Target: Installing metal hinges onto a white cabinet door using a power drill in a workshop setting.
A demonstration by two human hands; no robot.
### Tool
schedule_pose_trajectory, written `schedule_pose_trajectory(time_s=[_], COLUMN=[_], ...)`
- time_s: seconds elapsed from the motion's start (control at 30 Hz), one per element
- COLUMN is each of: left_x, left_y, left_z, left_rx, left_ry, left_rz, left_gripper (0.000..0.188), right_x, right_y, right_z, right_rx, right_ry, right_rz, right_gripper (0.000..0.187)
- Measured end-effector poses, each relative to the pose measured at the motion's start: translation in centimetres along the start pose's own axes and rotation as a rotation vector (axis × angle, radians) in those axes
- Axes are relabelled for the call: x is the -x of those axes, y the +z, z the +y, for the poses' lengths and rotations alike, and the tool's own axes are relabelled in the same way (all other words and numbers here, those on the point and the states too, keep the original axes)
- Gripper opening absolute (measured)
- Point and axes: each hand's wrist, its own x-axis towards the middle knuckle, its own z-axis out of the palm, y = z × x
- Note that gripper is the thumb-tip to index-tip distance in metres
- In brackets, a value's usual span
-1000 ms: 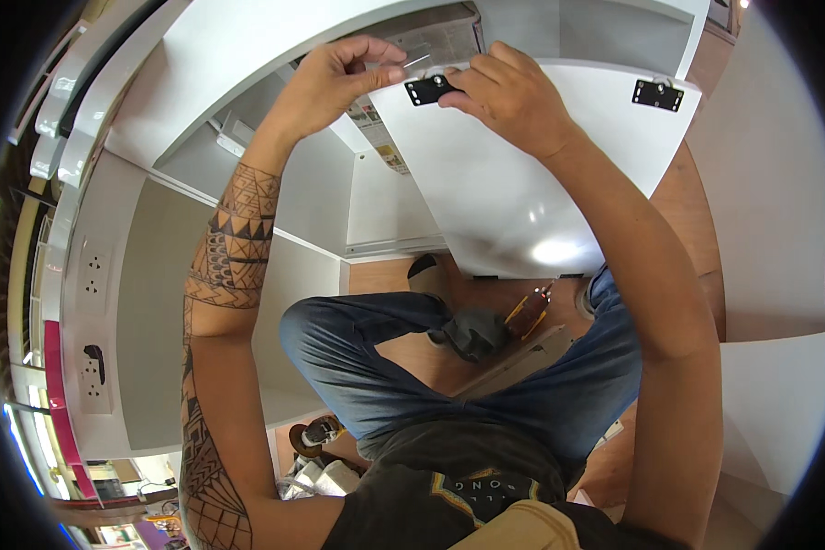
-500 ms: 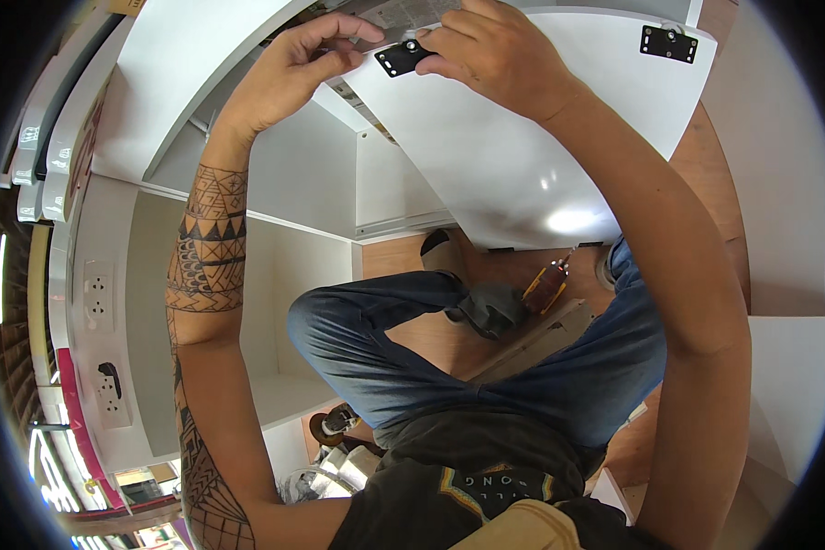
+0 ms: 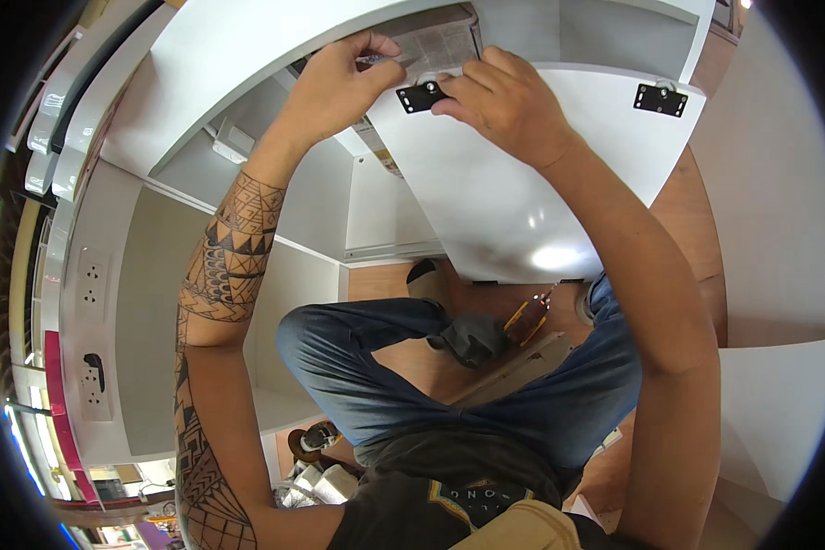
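Note:
A white door panel (image 3: 495, 183) leans upright in front of me, with two black roller brackets along its top edge. My right hand (image 3: 513, 105) is closed at the left bracket (image 3: 419, 97), its thumb against the bracket's right end and its fingers bent over the panel's top edge. A small clear wheel shows behind that bracket. The other bracket (image 3: 660, 100) sits near the panel's right corner, untouched. Just left of the held bracket, my left hand (image 3: 348, 82) is raised with fingers curled and thumb drawn toward them. Whatever it pinches, if anything, cannot be made out.
The white cabinet frame (image 3: 202, 73) arches behind and left of the panel, with open compartments (image 3: 307, 174). An orange and dark power drill (image 3: 527, 321) lies on the wood floor between my legs, beside a long flat strip (image 3: 513, 367). Wall sockets (image 3: 92, 284) are at left.
The whole view has shifted, so the panel appears lower and more of the cabinet's top opening shows. My left thumb and fingers have drawn closer together. My right hand stays at the left bracket.

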Motion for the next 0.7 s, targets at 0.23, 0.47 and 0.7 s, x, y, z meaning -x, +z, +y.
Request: schedule_pose_trajectory(time_s=[0.23,0.47,0.7], left_x=[0.1,-0.7,-0.5], left_y=[-1.1,-1.1,-1.7], left_z=[-1.9,-1.1,-0.8], left_rx=[0.251,0.166,0.153], left_ry=[0.167,0.286,0.127], left_rz=[-0.258,-0.3,-0.356], left_gripper=[0.051,0.05,0.036], right_x=[-0.1,-0.1,0.5], right_y=[-0.2,-0.1,0.4], right_z=[0.0,0.1,0.5], right_rx=[-0.011,-0.006,-0.036], right_ry=[0.005,-0.015,-0.013], right_rz=[-0.027,0.004,-0.008], right_gripper=[0.031,0.034,0.032])
